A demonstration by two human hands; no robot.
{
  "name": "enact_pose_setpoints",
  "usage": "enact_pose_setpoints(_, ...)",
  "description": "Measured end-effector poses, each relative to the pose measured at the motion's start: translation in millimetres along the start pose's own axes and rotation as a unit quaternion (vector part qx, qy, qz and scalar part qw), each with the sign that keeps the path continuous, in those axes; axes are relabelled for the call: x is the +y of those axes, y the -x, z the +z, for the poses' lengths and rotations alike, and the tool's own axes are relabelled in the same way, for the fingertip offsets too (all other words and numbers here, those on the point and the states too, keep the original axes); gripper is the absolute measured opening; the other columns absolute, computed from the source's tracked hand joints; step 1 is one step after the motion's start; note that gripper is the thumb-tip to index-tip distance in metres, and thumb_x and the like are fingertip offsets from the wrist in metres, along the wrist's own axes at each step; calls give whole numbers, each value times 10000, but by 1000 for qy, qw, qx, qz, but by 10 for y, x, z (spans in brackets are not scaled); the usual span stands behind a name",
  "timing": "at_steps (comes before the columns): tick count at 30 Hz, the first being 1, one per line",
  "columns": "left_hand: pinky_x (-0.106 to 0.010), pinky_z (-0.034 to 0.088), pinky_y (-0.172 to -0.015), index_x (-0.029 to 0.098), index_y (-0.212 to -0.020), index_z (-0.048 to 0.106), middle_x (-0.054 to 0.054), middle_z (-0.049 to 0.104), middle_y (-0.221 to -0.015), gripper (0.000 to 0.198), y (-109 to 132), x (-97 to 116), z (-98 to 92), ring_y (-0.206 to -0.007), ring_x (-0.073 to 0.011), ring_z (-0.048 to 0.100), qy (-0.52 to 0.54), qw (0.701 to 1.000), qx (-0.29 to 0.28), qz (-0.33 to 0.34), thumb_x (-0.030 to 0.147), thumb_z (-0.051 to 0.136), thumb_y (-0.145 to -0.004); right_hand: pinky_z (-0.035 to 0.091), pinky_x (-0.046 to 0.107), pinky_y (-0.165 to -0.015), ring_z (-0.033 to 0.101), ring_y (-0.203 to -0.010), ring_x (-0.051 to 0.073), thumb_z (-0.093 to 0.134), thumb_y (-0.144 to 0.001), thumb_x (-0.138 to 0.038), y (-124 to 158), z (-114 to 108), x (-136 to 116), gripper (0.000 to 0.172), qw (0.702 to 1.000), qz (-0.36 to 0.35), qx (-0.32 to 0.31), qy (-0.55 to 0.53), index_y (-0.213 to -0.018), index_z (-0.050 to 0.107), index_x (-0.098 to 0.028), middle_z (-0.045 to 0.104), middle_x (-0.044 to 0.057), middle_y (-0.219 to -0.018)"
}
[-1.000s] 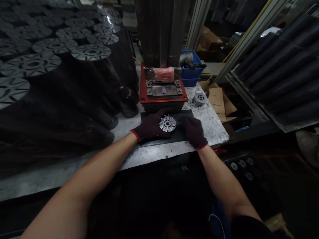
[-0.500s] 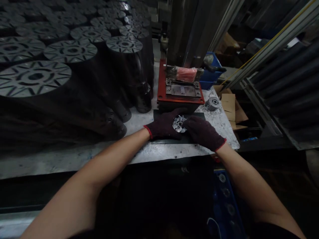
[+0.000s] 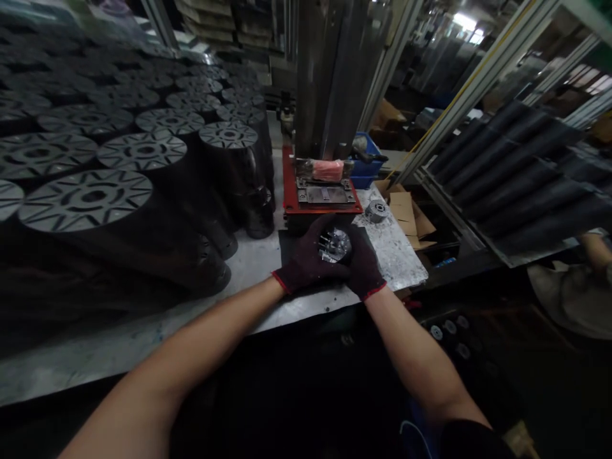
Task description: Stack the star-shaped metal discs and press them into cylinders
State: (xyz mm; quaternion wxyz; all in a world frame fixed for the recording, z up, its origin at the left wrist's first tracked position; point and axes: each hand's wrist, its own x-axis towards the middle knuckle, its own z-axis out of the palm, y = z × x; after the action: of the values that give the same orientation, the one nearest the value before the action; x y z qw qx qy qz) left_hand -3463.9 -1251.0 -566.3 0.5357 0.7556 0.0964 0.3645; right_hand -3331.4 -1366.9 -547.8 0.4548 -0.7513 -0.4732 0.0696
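Note:
Both hands wear dark gloves with red cuffs. My left hand point(image 3: 308, 258) curves round the left side of a round, shiny metal part point(image 3: 335, 245). Against its right side, my right hand point(image 3: 363, 262) is wrapped as well. The part's slotted face points up between the gloves, above a dark mat point(image 3: 288, 245) on the pale table. Just behind the hands stands a red-based fixture point(image 3: 290, 185) with a metal plate point(image 3: 325, 195) on top.
Tall stacks of dark slotted cylinders point(image 3: 90, 197) crowd the left. A similar loose part point(image 3: 377, 211) sits right of the fixture, near a blue bin point(image 3: 366, 167) and an open cardboard box point(image 3: 406, 213). Another person's arm point(image 3: 597, 248) shows at far right.
My right hand has moved from the part's upper face down round its right side. The camera view has shifted, showing more of the background.

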Motion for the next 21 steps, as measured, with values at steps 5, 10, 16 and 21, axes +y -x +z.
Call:
enact_pose_setpoints(5,-489,554,-1238,213,-1547,592,-132,693,-1572,637,1,-17,-46,-1458,-317,668,81,996,1,-47,545,704,-1016,581,436,-1028,759,-1079,290,629,-1039,-573,-181,-444,-447,464,991,-29,-5,128,-1254,835,-217,843,115,-1177)
enact_pose_setpoints(10,-445,606,-1123,211,-1236,743,-73,827,-1260,239,-20,-32,-26,-1203,-268,770,-47,990,55,-124,316,665,-1036,498,358,-844,736,-1042,290,632,-1060,-490,-81,-346,-389,392,912,-110,-77,389,-1330,834,-291,808,124,-1192)
enact_pose_setpoints(16,-440,607,-1126,207,-1242,731,-82,821,-1276,231,-49,-60,-3,-1222,-270,770,-60,988,72,-119,207,658,-1024,498,359,-825,755,-1069,291,642,-1060,-441,-193,-248,-432,369,903,-96,-133,398,-1349,837,-324,823,107,-1220)
enact_pose_setpoints(21,-433,593,-1150,179,-1317,698,-103,801,-1330,296,-38,-99,2,-1268,-263,749,-65,985,102,-122,173,616,-1032,521,384,-851,724,-1126,322,677,-1017,-512,-188,-472,-497,441,906,-134,-14,401,-1396,809,-330,777,115,-1340)
